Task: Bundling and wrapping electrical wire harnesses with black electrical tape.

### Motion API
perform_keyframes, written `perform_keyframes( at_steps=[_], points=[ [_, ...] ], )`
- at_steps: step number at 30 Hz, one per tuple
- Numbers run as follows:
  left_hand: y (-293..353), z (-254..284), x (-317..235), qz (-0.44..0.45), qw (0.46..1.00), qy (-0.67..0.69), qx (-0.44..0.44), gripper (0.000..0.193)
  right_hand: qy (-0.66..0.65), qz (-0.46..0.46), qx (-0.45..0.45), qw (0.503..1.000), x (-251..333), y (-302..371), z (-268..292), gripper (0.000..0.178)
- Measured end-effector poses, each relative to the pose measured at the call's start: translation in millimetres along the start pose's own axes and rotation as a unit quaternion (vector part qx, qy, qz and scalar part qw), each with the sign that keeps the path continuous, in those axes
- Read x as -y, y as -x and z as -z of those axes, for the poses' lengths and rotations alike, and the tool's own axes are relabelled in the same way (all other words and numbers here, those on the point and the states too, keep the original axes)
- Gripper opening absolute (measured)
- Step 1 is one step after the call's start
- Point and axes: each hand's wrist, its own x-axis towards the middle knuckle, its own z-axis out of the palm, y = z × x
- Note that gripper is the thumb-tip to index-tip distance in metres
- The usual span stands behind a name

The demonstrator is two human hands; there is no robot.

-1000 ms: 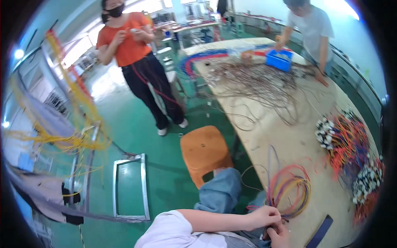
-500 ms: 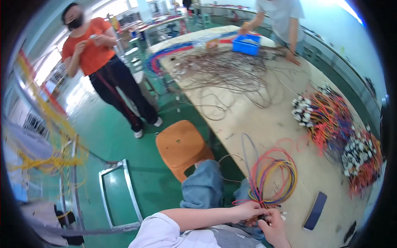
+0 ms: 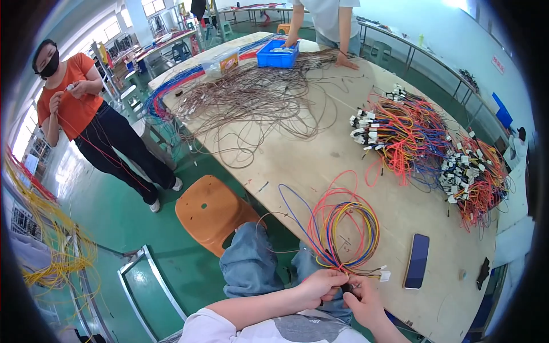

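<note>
A coiled wire harness (image 3: 374, 237) in red, yellow and blue lies at the near edge of the table, bound with a red strand at its lower end. My left hand (image 3: 321, 287) is closed in a pinch on the wires at that bound end. Right beside it, my right hand (image 3: 365, 298) is closed on the same end, with a small black piece between thumb and fingers. A white connector (image 3: 385, 276) on short leads sticks out to the right of my hands. What lies inside my fingertips is partly hidden.
A phone (image 3: 417, 261) lies right of the coil. Bundled harnesses (image 3: 400, 134) with white connectors fill the right side. Loose brown wires (image 3: 257, 97) spread farther back, near a blue bin (image 3: 278, 55) with another person's hand in it. An orange stool (image 3: 209, 211) stands left; a person in orange handles wire.
The view has shifted, so the table and people appear farther left. Both my hands stay together at the coil's bound end. The white connector shows more plainly.
</note>
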Motion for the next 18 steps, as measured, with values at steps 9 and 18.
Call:
perform_keyframes(
  at_steps=[9,18],
  points=[
    [7.2,-3.8,5.7,-0.200,0.957,-0.183,-0.105,0.013,-0.145,-0.146,0.149,0.967,0.3,-26.2,8.2,0.017],
    [4.3,13.5,8.1,-0.236,0.895,-0.359,-0.124,0.013,-0.165,-0.192,0.192,0.948,-5.0,-41.9,13.6,0.016]
  ],
)
